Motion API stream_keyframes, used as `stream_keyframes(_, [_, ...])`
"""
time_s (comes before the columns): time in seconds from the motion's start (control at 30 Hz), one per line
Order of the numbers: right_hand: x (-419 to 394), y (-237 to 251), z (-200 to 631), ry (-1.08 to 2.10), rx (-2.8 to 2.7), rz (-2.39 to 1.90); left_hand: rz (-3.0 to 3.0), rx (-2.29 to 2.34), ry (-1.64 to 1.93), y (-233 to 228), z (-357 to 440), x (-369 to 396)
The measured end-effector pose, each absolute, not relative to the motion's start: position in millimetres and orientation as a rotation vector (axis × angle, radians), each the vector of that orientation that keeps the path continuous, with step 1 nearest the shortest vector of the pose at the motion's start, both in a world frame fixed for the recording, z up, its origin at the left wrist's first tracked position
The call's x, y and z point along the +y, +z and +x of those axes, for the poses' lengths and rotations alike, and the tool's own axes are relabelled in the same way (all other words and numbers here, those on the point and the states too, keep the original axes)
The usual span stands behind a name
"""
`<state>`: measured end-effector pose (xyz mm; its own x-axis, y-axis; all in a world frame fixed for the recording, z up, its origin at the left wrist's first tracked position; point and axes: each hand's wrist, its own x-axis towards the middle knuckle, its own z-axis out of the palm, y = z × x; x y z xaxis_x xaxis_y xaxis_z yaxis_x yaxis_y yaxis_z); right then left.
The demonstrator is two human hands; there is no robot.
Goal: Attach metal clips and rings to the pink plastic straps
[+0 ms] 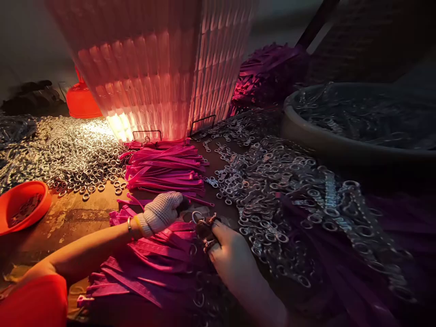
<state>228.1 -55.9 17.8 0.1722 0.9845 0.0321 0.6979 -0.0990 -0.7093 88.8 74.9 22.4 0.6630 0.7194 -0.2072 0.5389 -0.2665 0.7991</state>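
Note:
My left hand (161,211), in a white dotted glove with a dark thumb covering, is closed over the magenta straps (163,240); whatever its fingers hold is hidden. Just to its right, my right hand (228,250) is closed, with dark wrappings round its fingers. A silvery metal ring (196,216) shows at these fingertips, between the two hands. Straps lie in a loose pile under and in front of my hands, some with metal rings at their right ends. Another bundle of magenta straps (166,165) lies just beyond my left hand.
Loose metal rings (75,145) cover the left back. Metal clasps (265,195) spread along the right, below a large tub (296,122) of metal parts. An orange bowl (42,200) stands left. A ribbed translucent panel (153,81) rises behind, beside a lit red lamp (81,100).

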Motion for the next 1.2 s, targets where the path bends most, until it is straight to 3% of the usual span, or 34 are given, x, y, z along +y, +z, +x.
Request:
stream_keyframes(0.2, [-54, 18, 235, 0.683, -1.54, -1.684, 2.252, 1.126, 0.011, -5, 122, 103])
stream_keyframes(0.37, [-54, 16, 238, 0.622, -1.634, -1.721, 2.228, 1.032, 0.049, 11, 103, 87])
stream_keyframes(0.6, [-47, 22, 232, 0.375, -1.968, -1.999, 1.302, 0.91, 0.188, 42, 59, 41])
stream_keyframes(0.7, [-49, 23, 221, 0.309, -2.083, -2.006, 1.242, 0.928, 0.208, 41, 58, 29])
stream_keyframes(1.0, [-62, 7, 205, -0.394, -2.161, -1.761, 2.066, 0.873, 0.204, 27, 48, 20])
stream_keyframes(1.2, [-60, 27, 206, 0.127, -2.116, -2.0, 1.97, 0.841, 0.24, 12, 37, 16])
